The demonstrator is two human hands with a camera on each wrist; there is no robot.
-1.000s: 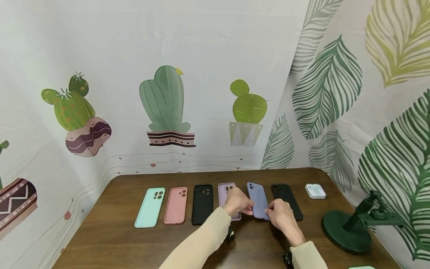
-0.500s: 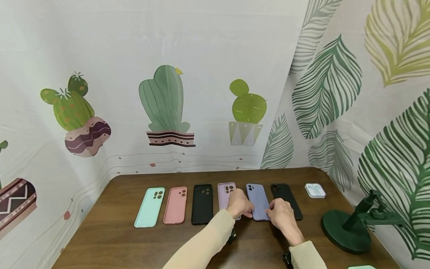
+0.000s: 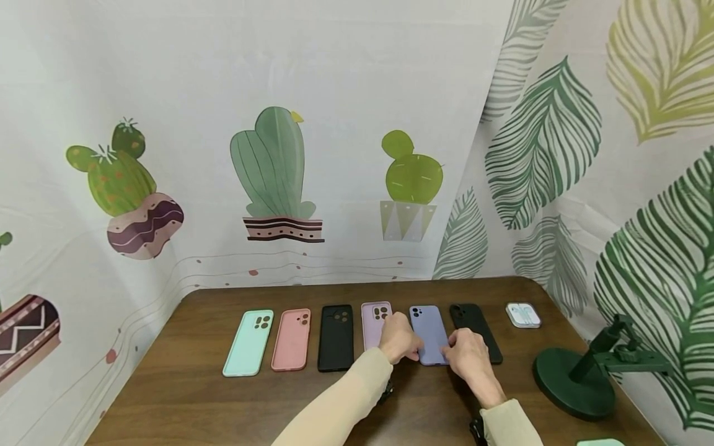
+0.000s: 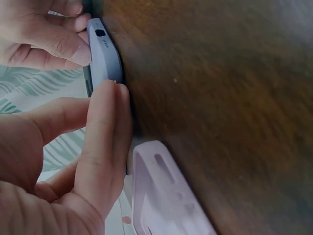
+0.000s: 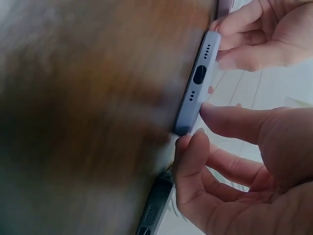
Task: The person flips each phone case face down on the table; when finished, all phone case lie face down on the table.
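Observation:
A periwinkle phone case (image 3: pixel 428 334) lies back up on the wooden table, its camera end away from me. At its near left corner, my left hand (image 3: pixel 400 339) has fingers along the edge and the thumb on the back. My right hand (image 3: pixel 470 358) pinches the near right corner between thumb and curled index finger. The right wrist view shows the case's end (image 5: pixel 198 81) with its port and speaker holes between both hands. A lavender phone case (image 4: pixel 171 191) lies left of it, partly hidden behind my left hand. To the right is a black phone case (image 3: pixel 484 331).
Further left in the row lie another black case (image 3: pixel 336 339), a pink case (image 3: pixel 291 341) and a mint case (image 3: pixel 248 344). An earphone box (image 3: pixel 523 315) sits at the back right. A green stand (image 3: pixel 577 384) stands at the right. A mint object (image 3: pixel 600 443) peeks in below.
The periwinkle case has shifted and turned slightly, its near end now a little further right. My left hand has moved slightly right with it; the right hand has barely moved.

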